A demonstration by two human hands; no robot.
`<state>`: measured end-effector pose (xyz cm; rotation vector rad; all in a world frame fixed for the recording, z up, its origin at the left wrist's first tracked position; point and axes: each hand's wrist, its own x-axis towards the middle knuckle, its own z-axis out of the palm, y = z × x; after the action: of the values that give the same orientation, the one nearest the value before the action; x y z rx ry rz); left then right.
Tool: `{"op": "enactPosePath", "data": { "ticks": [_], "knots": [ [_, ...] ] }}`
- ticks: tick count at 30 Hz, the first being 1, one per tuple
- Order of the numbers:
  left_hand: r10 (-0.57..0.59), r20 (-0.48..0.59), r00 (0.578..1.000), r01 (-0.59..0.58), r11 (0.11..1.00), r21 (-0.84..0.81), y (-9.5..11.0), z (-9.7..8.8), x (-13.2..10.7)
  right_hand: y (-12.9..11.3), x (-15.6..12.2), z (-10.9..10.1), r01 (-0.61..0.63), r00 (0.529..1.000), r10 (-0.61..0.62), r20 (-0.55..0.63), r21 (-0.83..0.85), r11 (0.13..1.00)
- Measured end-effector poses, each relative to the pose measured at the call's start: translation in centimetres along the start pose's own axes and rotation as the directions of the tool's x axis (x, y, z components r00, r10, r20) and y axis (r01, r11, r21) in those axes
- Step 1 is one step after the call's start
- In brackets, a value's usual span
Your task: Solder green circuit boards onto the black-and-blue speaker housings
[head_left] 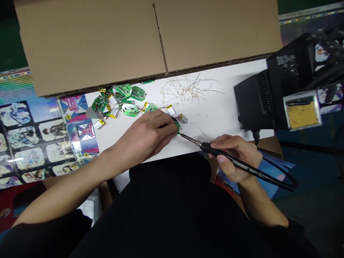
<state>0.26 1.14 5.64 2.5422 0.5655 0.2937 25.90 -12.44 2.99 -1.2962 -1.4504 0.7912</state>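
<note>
My left hand (153,132) is closed on a small green circuit board (177,126), most of which its fingers hide. Beside those fingers lies a silver battery with a yellow end (184,118). In my right hand (238,154) is a black soldering iron (225,154), held like a pen. Its metal tip meets the edge of the board by my left fingertips; whether it touches I cannot tell for sure. Past my left hand, several green circuit boards (130,109) with wired batteries (114,113) lie in a loose pile on the white work surface (215,118).
A large cardboard box (102,43) walls off the far side. Thin wires (188,89) and yellowish crumbs are scattered before it. At the right stands a black soldering station (255,96) with a yellow sponge in a tray (303,114). Printed sheets (32,143) cover the left side.
</note>
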Motion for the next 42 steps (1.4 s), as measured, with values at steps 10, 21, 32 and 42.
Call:
{"op": "enactPosePath", "data": {
  "ticks": [10,21,32,42],
  "knots": [
    [0.001,0.015,1.0,-0.001,1.0,0.02,0.0,-0.3,0.2,0.0,0.3,0.1,0.019,1.0,-0.019,-0.001,0.007,1.0],
    [-0.003,0.036,0.999,0.002,1.0,0.024,0.1,-0.6,0.5,-0.1,-0.1,-0.5,-0.002,0.996,0.005,-0.09,0.023,1.0],
    [-0.004,0.035,0.999,0.004,1.0,0.005,-0.1,-0.4,0.4,-0.3,0.1,-0.3,-0.013,0.997,0.016,-0.069,0.047,0.999],
    [-0.002,-0.043,0.999,0.002,1.0,0.002,0.0,0.8,-0.6,0.2,-0.3,-0.7,-0.032,0.994,0.04,-0.1,0.083,0.996]
  ]
}}
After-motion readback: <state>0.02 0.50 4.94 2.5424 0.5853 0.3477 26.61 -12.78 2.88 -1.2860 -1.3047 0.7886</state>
